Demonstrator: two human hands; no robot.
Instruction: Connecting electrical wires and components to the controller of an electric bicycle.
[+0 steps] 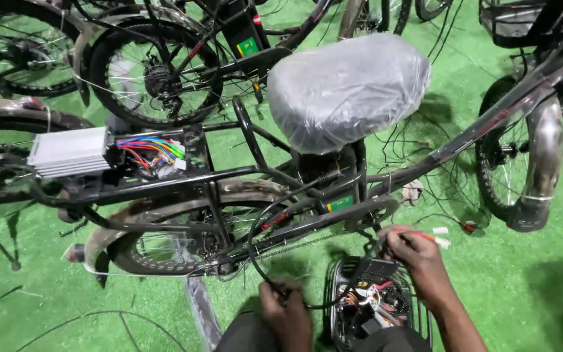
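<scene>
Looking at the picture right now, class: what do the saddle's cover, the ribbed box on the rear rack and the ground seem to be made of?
Saddle cover: thin clear plastic film, by its crinkles and shine.
Ribbed box: probably bare aluminium, silver-grey, matt, with fins.
Ground: likely synthetic turf, an even green with short pile.

A thin black cable [255, 244] loops down from the bicycle frame to the left hand [286, 313], which grips it low, near the frame's bottom edge. The right hand [418, 254] pinches what looks like a red wire with white connectors [439, 238], just above a wire basket [369, 303] full of tangled coloured wiring.
</scene>
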